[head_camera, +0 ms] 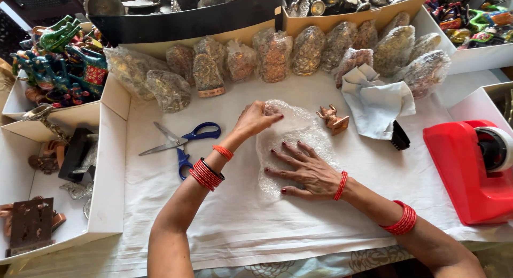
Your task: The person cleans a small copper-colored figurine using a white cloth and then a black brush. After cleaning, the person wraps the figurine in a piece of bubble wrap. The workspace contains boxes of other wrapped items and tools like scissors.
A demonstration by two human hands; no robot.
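- Wrap lies long-ways, from near to far.
- Left hand pinches its far end.
- Right hand lies flat on it, fingers spread.

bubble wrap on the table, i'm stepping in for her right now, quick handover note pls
Left hand: pinching the far edge of the bubble wrap, fingers closed on it.
Right hand: open, pressed flat on the sheet.
Small copper figurine: unwrapped, standing just beyond the sheet.
Blue-handled scissors lie left; red tape dispenser sits right.
Done: a row of wrapped figurines along the back.
Left: the copper piece is not yet wrapped.
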